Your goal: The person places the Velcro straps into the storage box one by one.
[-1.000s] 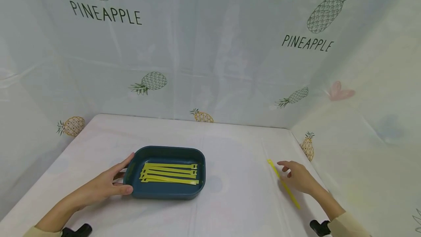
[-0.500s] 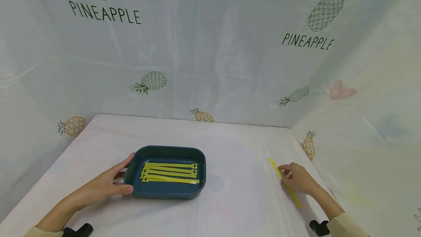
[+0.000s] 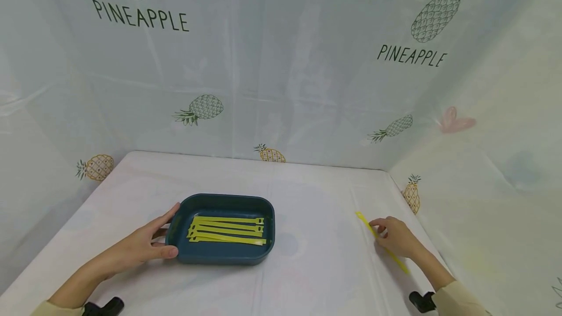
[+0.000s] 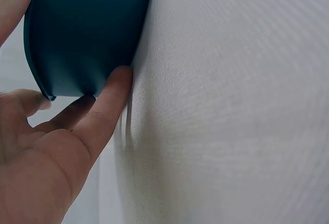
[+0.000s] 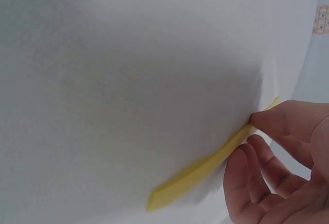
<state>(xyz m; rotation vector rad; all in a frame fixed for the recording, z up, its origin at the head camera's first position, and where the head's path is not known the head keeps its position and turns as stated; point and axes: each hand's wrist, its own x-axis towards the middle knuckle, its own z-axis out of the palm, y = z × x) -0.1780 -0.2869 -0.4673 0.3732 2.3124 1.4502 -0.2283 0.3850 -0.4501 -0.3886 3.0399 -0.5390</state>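
Note:
In the head view, a dark teal tray (image 3: 221, 256) stands on the left half of the table, with several flat yellow cable ties (image 3: 226, 232) lying side by side in it. My left hand (image 3: 136, 247) rests against the tray's left end, thumb near the front corner and index finger at the back one. Extended fingers touch its outer wall (image 4: 82, 34) in the left wrist view. Over on the right, my right hand (image 3: 395, 238) pinches a single yellow cable tie (image 3: 364, 219) near its middle, between thumb and fingers. The right wrist view shows that tie (image 5: 187, 180) slightly bent, close to the cloth.
White cloth (image 3: 307, 238) covers the table and lies between the tray and the right hand. A pineapple-printed sheet (image 3: 281, 72) hangs behind and along both sides. Dark wrist mounts (image 3: 104, 306) show at both sleeves.
My right hand has lowered onto the single cable tie and pinched it; the tie has since shifted and turned slightly. The left hand and tray have stayed in place.

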